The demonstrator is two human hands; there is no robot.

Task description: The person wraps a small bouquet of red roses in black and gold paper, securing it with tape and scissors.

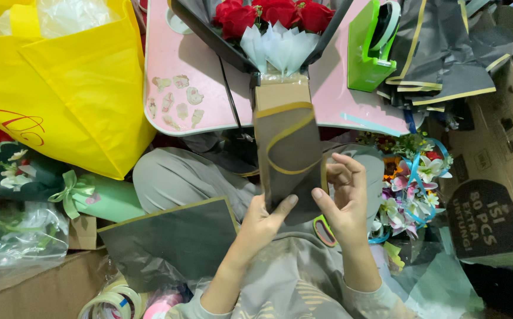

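Cluttered floor space surrounds a low pink table [209, 88], which serves as the landmark for all that follows. On the table's far edge lies a bouquet of red roses [271, 13] with white inner wrap [280, 44], its stem end projecting over the near edge toward the seated person. Right of the bouquet on the table stands a green tape dispenser [370, 50]; beyond the table's right edge lie dark wrapping sheets [445, 53] with gold borders and a cardboard box [504, 153]. Left of the table sits a yellow bag [73, 88], with a finished green-wrapped bouquet [56, 189] below it. Just below the table's near edge, over the person's lap, a dark gold-edged paper strip [289, 153] hangs folded around the bouquet's handle. The left hand [259, 224] pinches the strip's lower end between thumb and fingers; the right hand [342, 198] pinches its right edge, fingers curled. Judged risks: the strip, held only at its lower end, may slip or unfold if either pinch loosens; a tug toward the lap could drag the bouquet off the table, since much of it overhangs; hard pinching may crease the paper. A small flower bunch with blue ribbon [413, 183] lies right of the hands, and tape rolls [115, 301] lie near the left forearm.
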